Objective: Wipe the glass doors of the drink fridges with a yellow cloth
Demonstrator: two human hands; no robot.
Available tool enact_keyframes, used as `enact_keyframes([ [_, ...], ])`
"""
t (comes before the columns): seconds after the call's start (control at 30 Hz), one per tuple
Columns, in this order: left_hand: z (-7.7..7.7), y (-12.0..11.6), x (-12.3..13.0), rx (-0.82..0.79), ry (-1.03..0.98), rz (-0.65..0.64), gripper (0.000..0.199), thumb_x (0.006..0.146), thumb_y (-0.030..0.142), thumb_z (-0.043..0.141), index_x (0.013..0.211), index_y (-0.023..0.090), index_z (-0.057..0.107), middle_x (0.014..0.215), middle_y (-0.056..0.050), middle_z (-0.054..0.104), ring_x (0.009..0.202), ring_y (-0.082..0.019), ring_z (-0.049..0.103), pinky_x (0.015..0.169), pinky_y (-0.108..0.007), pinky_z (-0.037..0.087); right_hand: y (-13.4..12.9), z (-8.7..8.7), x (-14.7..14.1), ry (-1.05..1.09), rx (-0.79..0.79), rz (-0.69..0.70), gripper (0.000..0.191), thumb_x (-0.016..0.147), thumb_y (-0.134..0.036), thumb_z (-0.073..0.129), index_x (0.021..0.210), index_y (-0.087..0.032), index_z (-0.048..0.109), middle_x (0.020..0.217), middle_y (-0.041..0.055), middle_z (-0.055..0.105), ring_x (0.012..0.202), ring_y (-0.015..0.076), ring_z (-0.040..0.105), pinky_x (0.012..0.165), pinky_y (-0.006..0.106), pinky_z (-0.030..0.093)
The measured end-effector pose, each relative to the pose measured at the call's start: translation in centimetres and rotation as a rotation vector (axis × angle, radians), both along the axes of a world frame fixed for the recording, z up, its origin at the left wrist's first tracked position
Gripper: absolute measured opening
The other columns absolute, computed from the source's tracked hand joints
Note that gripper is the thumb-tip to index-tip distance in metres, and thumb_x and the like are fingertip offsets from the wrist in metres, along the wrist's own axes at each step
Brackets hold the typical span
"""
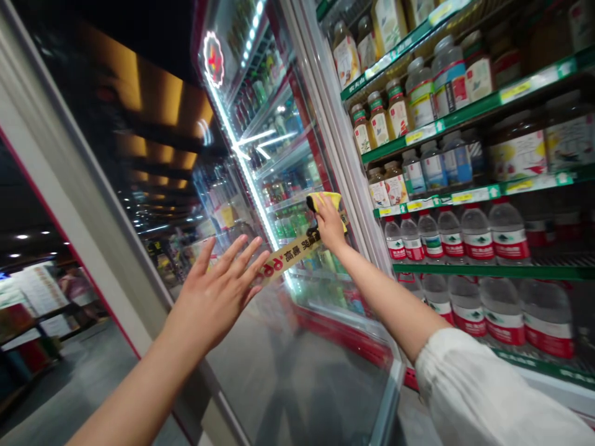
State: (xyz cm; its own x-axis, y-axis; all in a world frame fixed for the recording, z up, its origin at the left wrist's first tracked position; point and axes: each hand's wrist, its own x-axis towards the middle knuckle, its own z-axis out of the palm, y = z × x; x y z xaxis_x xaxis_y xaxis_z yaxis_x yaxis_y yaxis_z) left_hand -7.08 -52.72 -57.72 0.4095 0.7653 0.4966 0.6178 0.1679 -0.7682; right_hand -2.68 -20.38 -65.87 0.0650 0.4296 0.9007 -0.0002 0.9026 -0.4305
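Observation:
My right hand [330, 224] presses a yellow and black cloth [325, 201] against the glass door [279, 347] of a drinks fridge. A printed strip with red and dark characters [290, 255] runs across the glass, and the cloth lies at its right end. Fingers spread, my left hand [218, 291] is held flat at or just in front of the glass, near the strip's left end. Whether it touches the pane I cannot tell. It holds nothing.
On the right, fridge shelves [469, 269] carry rows of bottles [474, 232]. The door's metal frame [320, 93] stands beside them. Another lit fridge [274, 161] shows through or in the glass. At left a pale door frame [88, 167] slants past a dark hall.

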Motion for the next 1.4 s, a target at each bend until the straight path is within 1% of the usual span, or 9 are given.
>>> enact_keyframes([
  [0.13,0.2,0.0,0.5,0.011,-0.015,0.003,0.051,0.101,0.038,0.053,0.150,0.029,0.053,0.154,-0.008,0.054,0.148,-0.029,0.044,0.130,-0.057,0.015,3.7,-2.9,0.5,0.120,-0.291,-0.048,0.054,0.095,-0.025,0.044,0.147,-0.021,0.056,0.152,0.0168,0.051,0.143,0.0316,0.044,0.118,0.059,0.037],
  [0.23,0.1,0.1,1.1,0.014,-0.018,0.000,0.046,0.103,0.040,0.047,0.146,0.027,0.058,0.154,-0.008,0.054,0.147,-0.029,0.046,0.130,-0.057,0.016,4.0,-4.8,0.0,0.141,-0.241,-0.036,0.053,0.095,-0.024,0.042,0.146,-0.020,0.058,0.148,0.0182,0.053,0.140,0.0305,0.047,0.118,0.055,0.040],
  [0.47,-0.2,0.3,2.2,0.053,-0.002,-0.060,0.053,0.106,0.051,0.033,0.143,0.024,0.061,0.149,-0.010,0.060,0.146,-0.030,0.048,0.130,-0.059,0.016,9.1,2.3,0.7,0.079,-0.022,0.019,0.056,0.096,-0.023,0.039,0.151,-0.025,0.053,0.156,0.0088,0.051,0.146,0.0234,0.043,0.123,0.046,0.036],
  [0.7,-0.4,0.6,2.0,0.055,0.002,-0.046,0.055,0.106,0.052,0.033,0.142,0.021,0.062,0.151,-0.013,0.057,0.147,-0.032,0.047,0.130,-0.060,0.014,8.6,-5.7,0.8,0.114,-0.185,-0.063,0.054,0.095,-0.024,0.039,0.146,-0.020,0.057,0.148,0.0137,0.058,0.140,0.0250,0.049,0.120,0.049,0.038],
  [0.93,-0.3,0.1,0.9,0.018,0.020,-0.029,0.056,0.101,0.049,0.050,0.153,0.026,0.049,0.156,-0.011,0.052,0.150,-0.031,0.041,0.131,-0.058,0.012,8.6,-2.3,-0.7,0.162,-0.246,-0.110,0.052,0.095,-0.024,0.040,0.143,-0.017,0.059,0.146,0.0182,0.058,0.138,0.0275,0.048,0.118,0.053,0.036],
  [1.07,-0.5,-0.2,0.5,0.003,0.019,-0.013,0.062,0.100,0.047,0.055,0.157,0.027,0.042,0.159,-0.011,0.047,0.151,-0.032,0.039,0.130,-0.060,0.013,6.5,-7.8,-0.3,0.132,-0.231,-0.091,0.052,0.093,-0.029,0.043,0.141,-0.022,0.061,0.147,0.0121,0.059,0.137,0.0234,0.049,0.118,0.046,0.039],
  [1.17,-0.6,-0.2,0.2,0.003,0.027,0.002,0.062,0.100,0.046,0.056,0.157,0.027,0.043,0.159,-0.011,0.047,0.151,-0.032,0.039,0.130,-0.060,0.013,5.1,-11.9,-0.1,0.177,-0.348,-0.141,0.054,0.091,-0.026,0.039,0.138,-0.015,0.062,0.137,0.0193,0.063,0.132,0.0287,0.052,0.115,0.056,0.039],
  [1.23,-0.7,-0.1,0.0,0.008,0.032,0.002,0.059,0.100,0.046,0.056,0.155,0.027,0.046,0.158,-0.010,0.048,0.151,-0.031,0.040,0.131,-0.059,0.012,5.0,-11.3,-0.4,0.195,-0.389,-0.165,0.055,0.091,-0.024,0.037,0.139,-0.013,0.061,0.135,0.0211,0.064,0.130,0.0304,0.053,0.115,0.060,0.037],
  [1.4,-0.5,0.0,-1.0,0.011,0.030,-0.008,0.056,0.100,0.045,0.055,0.153,0.028,0.049,0.158,-0.010,0.049,0.149,-0.031,0.042,0.130,-0.059,0.015,3.4,-4.5,-1.5,0.143,-0.300,-0.146,0.052,0.096,-0.029,0.040,0.144,-0.020,0.058,0.148,0.0155,0.057,0.139,0.0275,0.047,0.117,0.052,0.037],
])
